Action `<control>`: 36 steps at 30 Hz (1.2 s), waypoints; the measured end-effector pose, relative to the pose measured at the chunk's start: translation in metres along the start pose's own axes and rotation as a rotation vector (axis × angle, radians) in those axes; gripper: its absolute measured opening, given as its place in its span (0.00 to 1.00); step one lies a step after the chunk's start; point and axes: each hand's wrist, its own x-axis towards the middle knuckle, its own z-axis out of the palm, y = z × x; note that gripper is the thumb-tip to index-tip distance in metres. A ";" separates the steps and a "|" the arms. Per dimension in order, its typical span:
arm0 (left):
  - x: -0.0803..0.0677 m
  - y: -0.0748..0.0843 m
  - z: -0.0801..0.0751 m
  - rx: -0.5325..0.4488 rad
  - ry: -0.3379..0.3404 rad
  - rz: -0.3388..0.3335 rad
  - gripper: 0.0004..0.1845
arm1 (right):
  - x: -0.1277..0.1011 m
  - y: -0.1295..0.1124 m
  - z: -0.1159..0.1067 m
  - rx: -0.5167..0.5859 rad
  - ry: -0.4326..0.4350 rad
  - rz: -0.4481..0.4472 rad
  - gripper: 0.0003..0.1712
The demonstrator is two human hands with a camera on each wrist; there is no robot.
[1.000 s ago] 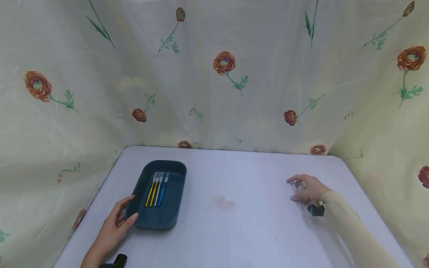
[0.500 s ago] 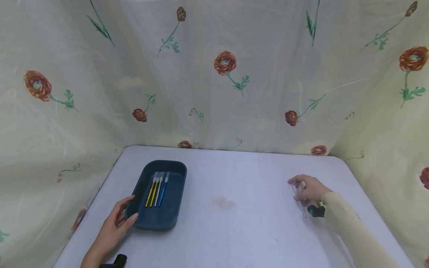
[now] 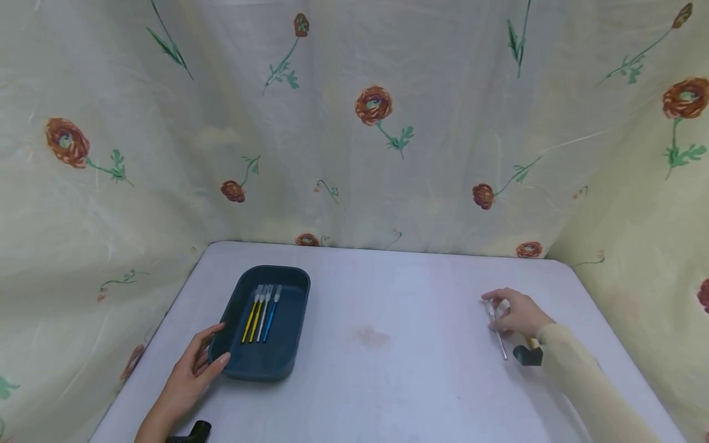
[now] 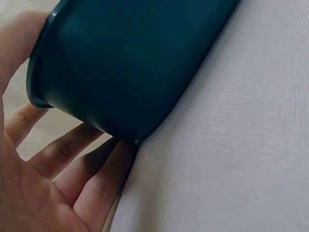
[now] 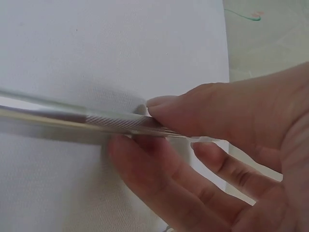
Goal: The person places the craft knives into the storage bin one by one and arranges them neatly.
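Note:
A dark blue tray (image 3: 288,363) sits on the left of the white table and holds several thin knives with yellow, white and blue handles (image 3: 260,314). My left hand (image 3: 191,369) grips the tray's near left corner (image 4: 53,92), thumb on the rim and fingers against its outer wall. On the right, my right hand (image 3: 515,314) pinches a slim silver craft knife (image 3: 498,335) between thumb and fingers, just above the table. In the right wrist view the knurled metal handle (image 5: 111,120) runs left from my fingertips (image 5: 161,113).
Floral cream curtains (image 3: 354,123) close in the table at the back and both sides. A faint pink stain (image 3: 368,335) marks the table's middle. Black wrist-camera mounts show near each sleeve (image 3: 526,355).
My right hand has shifted slightly right and toward me with the silver knife. The left hand and tray have stayed put.

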 end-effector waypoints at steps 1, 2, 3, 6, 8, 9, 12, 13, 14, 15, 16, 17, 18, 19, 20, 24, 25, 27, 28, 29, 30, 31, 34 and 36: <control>0.000 0.000 0.000 0.002 -0.001 0.000 0.43 | 0.000 0.000 0.000 0.003 0.002 -0.003 0.38; 0.000 0.000 0.000 0.003 0.000 0.003 0.43 | -0.001 0.000 0.000 0.010 0.004 -0.004 0.38; 0.001 -0.001 0.000 0.004 0.000 0.005 0.43 | -0.001 0.000 0.000 0.018 0.005 -0.009 0.38; 0.001 -0.002 0.000 0.007 0.002 0.010 0.43 | -0.001 0.001 0.001 0.041 0.004 -0.011 0.37; 0.000 -0.002 0.000 0.009 0.005 0.016 0.42 | -0.002 0.001 0.002 0.063 0.003 -0.014 0.37; 0.000 -0.002 0.000 0.013 0.004 0.015 0.42 | -0.002 0.001 0.002 0.073 0.000 -0.019 0.37; 0.000 -0.002 0.000 0.017 0.005 0.018 0.42 | -0.003 0.000 0.003 0.118 -0.008 -0.031 0.38; 0.000 -0.001 0.000 0.017 0.004 0.017 0.42 | -0.004 -0.001 0.004 0.133 -0.014 -0.041 0.38; 0.000 -0.001 0.000 0.019 0.004 0.015 0.42 | -0.004 -0.001 0.004 0.148 -0.017 -0.046 0.38; 0.000 -0.001 0.000 0.019 0.003 0.013 0.43 | -0.005 -0.002 0.005 0.164 -0.019 -0.053 0.38; 0.000 -0.001 0.000 0.017 0.002 0.011 0.43 | -0.005 -0.003 0.006 0.182 -0.020 -0.058 0.38; 0.000 -0.001 0.000 0.016 0.003 0.009 0.43 | -0.006 -0.005 0.006 0.197 -0.021 -0.066 0.38; 0.000 -0.001 0.000 0.016 0.003 0.009 0.43 | -0.007 -0.007 0.007 0.205 -0.023 -0.074 0.38; 0.000 -0.001 0.000 0.015 0.003 0.006 0.43 | -0.007 -0.009 0.008 0.215 -0.024 -0.079 0.38; 0.000 -0.001 0.000 0.016 0.004 0.007 0.43 | -0.008 -0.013 0.008 0.228 -0.024 -0.085 0.38; 0.000 -0.002 0.000 0.019 0.004 0.009 0.43 | -0.013 -0.028 0.009 0.288 -0.037 -0.114 0.37; 0.000 -0.002 0.000 0.021 0.002 0.008 0.43 | -0.015 -0.033 0.009 0.303 -0.039 -0.120 0.37; 0.000 -0.002 0.000 0.024 0.004 0.011 0.43 | -0.017 -0.042 0.010 0.321 -0.048 -0.138 0.36; 0.000 -0.002 0.000 0.024 0.005 0.012 0.43 | -0.018 -0.047 0.010 0.322 -0.051 -0.148 0.36; -0.001 -0.002 0.000 0.024 0.007 0.012 0.42 | -0.018 -0.050 0.011 0.329 -0.054 -0.156 0.36; -0.001 -0.001 -0.001 0.023 0.008 0.013 0.42 | -0.019 -0.054 0.011 0.333 -0.057 -0.163 0.36; -0.001 -0.001 0.000 0.026 0.008 0.013 0.42 | -0.019 -0.057 0.012 0.337 -0.056 -0.169 0.35; -0.001 0.000 0.000 0.028 0.007 0.009 0.42 | -0.020 -0.067 0.016 0.361 -0.054 -0.179 0.37; -0.001 0.001 0.000 0.031 0.007 0.008 0.42 | -0.021 -0.075 0.018 0.369 -0.047 -0.171 0.38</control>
